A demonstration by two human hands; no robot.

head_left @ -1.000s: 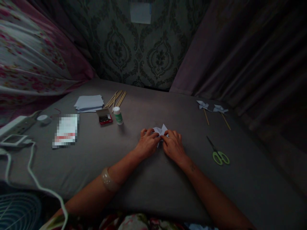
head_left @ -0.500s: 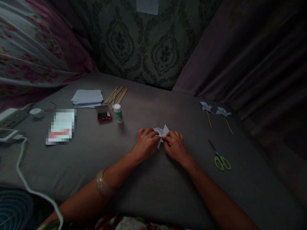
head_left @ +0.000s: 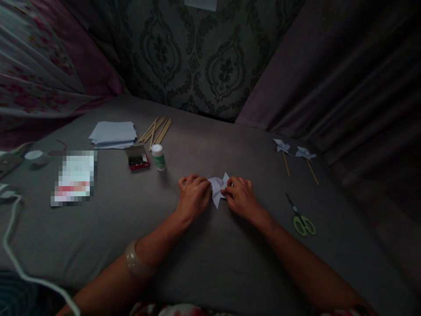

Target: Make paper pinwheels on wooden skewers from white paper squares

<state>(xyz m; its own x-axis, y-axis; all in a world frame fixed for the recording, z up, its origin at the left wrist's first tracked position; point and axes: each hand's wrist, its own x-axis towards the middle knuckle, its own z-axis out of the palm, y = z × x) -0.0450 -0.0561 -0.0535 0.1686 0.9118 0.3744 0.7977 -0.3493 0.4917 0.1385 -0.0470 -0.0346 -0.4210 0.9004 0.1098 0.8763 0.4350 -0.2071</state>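
Grey cloth [head_left: 213, 259] is under both hands, and its near edge runs along below the arms. Down left of the left hand [head_left: 194, 197], a white cord [head_left: 19, 267] and a blue round thing [head_left: 16, 292] get cut off. I see white folded paper [head_left: 217, 188] between the hands. The right hand [head_left: 241, 197] pinches its right side; the left hand's bent fingers touch its left side, but I can't tell if they grip. Cloth shows between the right hand and the green scissors [head_left: 299, 217], off to its right. Left of the left hand, a blocky blur hides the sheet [head_left: 77, 175]. Past the right hand lie two paper pinwheels [head_left: 305, 152]. Farthest, pink curtains [head_left: 279, 74] flank a dark leafy pattern [head_left: 194, 57].
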